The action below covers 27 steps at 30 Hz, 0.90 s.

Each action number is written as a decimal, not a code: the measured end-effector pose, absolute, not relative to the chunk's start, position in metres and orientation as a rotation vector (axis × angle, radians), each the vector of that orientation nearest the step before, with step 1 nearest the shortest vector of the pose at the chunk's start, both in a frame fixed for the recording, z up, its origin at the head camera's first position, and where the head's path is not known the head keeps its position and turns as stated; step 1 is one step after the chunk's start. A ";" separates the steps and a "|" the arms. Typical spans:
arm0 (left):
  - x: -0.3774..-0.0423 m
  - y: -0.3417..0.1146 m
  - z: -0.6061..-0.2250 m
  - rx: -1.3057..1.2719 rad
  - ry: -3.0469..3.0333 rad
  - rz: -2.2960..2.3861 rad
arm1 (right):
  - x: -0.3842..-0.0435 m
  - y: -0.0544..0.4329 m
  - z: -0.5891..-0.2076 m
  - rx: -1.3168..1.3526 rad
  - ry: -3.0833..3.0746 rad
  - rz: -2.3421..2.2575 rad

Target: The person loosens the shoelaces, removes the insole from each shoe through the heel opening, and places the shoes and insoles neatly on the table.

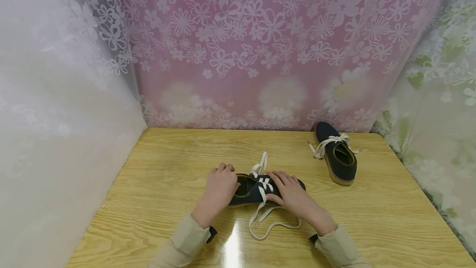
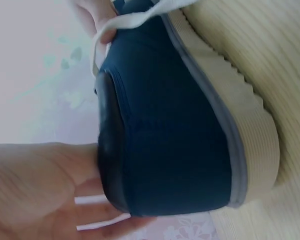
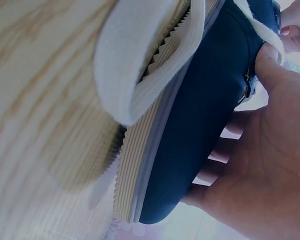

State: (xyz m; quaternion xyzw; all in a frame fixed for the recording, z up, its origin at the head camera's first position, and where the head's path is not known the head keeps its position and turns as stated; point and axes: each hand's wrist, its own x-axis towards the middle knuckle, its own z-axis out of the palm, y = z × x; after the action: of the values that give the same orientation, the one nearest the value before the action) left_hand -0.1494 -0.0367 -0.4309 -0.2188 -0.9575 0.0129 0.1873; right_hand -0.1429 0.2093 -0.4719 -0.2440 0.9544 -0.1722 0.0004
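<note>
A dark navy lace-up shoe (image 1: 253, 195) lies across the table, toe to the right, its white laces (image 1: 265, 156) loose at both ends. At the heel, my left hand (image 1: 219, 187) grips the collar, thumb at the opening and fingers behind. My right hand (image 1: 291, 195) holds the forefoot from above, fingers reaching over to the far side and thumb beside the lacing. The left wrist view gives the shoe's blue side (image 2: 165, 115) and ribbed pale sole. In the right wrist view the fingertips are hidden behind the toe (image 3: 185, 165).
A matching shoe (image 1: 340, 156) stands at the back right with its white laces lying across it. The wood-grain table (image 1: 167, 164) ends against a pink flowered curtain (image 1: 241, 73). Pale curtains flank it on the left and right.
</note>
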 end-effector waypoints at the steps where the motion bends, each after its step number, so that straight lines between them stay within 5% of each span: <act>1: -0.147 -0.036 -0.432 -0.595 -2.692 0.053 | -0.143 0.209 -0.472 -0.769 2.999 -0.540; 18: -0.144 -0.023 -0.442 -0.369 -2.730 -0.032 | -0.141 0.207 -0.472 -0.765 3.046 -0.520; 27: -0.152 -0.027 -0.448 -0.515 -2.623 -0.129 | -0.143 0.206 -0.473 -0.771 3.055 -0.503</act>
State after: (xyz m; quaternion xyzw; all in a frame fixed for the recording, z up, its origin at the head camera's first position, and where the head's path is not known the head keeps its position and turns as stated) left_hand -0.1519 -0.0267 -0.4480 -0.1874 -0.9536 -0.0469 0.2308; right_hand -0.1425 0.2058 -0.4726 -0.2417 0.9572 -0.1576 -0.0247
